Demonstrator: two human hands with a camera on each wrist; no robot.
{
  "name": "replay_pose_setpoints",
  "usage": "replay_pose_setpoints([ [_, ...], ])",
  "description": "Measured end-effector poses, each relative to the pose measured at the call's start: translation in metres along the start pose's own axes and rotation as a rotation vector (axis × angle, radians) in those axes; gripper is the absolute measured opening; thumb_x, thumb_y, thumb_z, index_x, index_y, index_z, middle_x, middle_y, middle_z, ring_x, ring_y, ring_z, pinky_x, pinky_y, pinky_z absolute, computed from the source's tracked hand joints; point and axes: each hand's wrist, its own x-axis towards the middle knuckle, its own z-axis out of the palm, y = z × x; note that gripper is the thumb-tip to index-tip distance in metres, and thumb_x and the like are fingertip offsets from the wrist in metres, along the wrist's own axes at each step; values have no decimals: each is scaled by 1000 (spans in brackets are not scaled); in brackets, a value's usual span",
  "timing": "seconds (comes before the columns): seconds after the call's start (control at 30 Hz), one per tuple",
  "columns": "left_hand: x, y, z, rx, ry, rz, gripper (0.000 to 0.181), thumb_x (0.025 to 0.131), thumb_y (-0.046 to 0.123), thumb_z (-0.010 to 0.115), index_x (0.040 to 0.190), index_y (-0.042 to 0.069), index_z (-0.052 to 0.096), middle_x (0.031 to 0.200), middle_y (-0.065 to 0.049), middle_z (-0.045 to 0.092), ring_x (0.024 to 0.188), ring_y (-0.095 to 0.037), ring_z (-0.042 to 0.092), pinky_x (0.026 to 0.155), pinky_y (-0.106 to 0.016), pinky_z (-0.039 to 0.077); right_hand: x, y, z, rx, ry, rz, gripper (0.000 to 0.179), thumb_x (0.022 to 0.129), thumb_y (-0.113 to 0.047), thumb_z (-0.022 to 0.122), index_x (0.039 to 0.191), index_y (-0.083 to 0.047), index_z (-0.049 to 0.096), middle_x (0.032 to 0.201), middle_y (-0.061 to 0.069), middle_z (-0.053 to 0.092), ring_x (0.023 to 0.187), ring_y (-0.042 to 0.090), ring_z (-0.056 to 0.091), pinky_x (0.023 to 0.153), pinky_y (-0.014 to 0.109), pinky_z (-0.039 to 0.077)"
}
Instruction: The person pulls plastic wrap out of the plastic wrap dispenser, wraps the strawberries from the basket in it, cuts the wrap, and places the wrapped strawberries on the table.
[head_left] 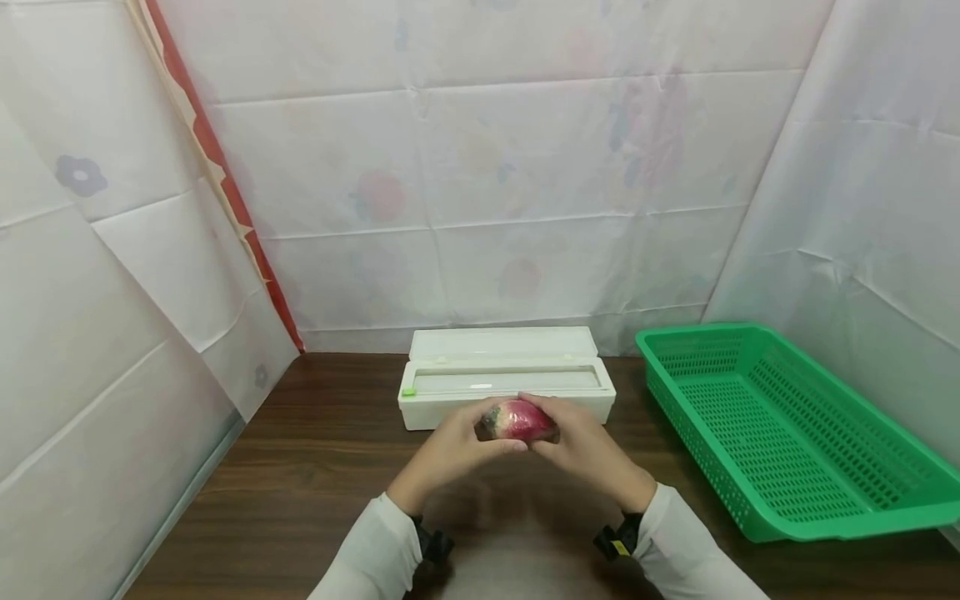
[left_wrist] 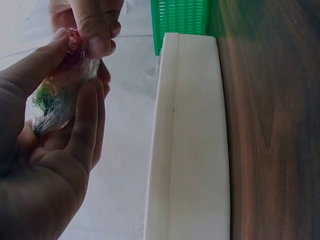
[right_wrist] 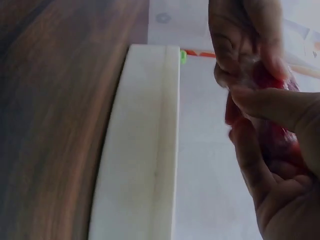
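Observation:
Both hands hold a red fruit or vegetable (head_left: 523, 419) wrapped in shiny clear film; its exact kind cannot be told. One end is pale and dark green, seen by the left palm in the left wrist view. My left hand (head_left: 455, 446) grips the green end, fingers curled round it. From the other side, my right hand (head_left: 588, 446) grips the red end, its fingertips meeting the left ones. Just beyond the hands stands a white cling film dispenser (head_left: 517, 377), its lid (head_left: 504, 343) raised at the back and a green slider (head_left: 408, 392) at its left end.
A green plastic basket (head_left: 716, 450) with perforated walls stands on the right of the dark wooden table (head_left: 300, 483). White patterned sheeting (head_left: 495, 167) hangs behind and at both sides. Each wrist wears a black strapped device (head_left: 433, 546).

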Motion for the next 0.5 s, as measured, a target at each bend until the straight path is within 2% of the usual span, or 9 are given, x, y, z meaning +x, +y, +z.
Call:
replay_pose_setpoints([
  [0.17, -1, 1, 1, 21, -3, 7, 49, 79, 19, 75, 124, 12, 59, 114, 0, 65, 91, -7, 60, 77, -30, 55, -1, 1, -6, 15, -48, 23, 58, 73, 0, 76, 127, -1, 55, 113, 13, 66, 84, 8, 59, 64, 25, 56],
  [0.3, 0, 3, 0, 15, -33, -6, 54, 79, 21, 75, 128, 12, 55, 118, -2, 63, 93, -8, 60, 79, -31, 55, -1, 2, -10, 50, -86, 37, 55, 76, -1, 73, 128, -4, 55, 114, 11, 66, 84, 6, 59, 64, 23, 56],
  [0.4, -1, 4, -3, 0, -66, -20, 61, 79, 19, 74, 134, 11, 49, 119, -4, 61, 95, -10, 60, 83, -35, 54, -1, 4, -12, 55, -89, 53, 54, 77, -3, 73, 128, -5, 56, 112, 10, 67, 84, 5, 59, 65, 24, 56],
  [0.5, -2, 4, -7, -21, -80, -18, 60, 80, 15, 73, 134, 11, 48, 115, -5, 61, 94, -13, 61, 84, -38, 54, -1, 5, -14, 60, -81, 89, 53, 77, -2, 72, 127, -6, 57, 112, 10, 67, 83, 6, 60, 65, 23, 56],
])
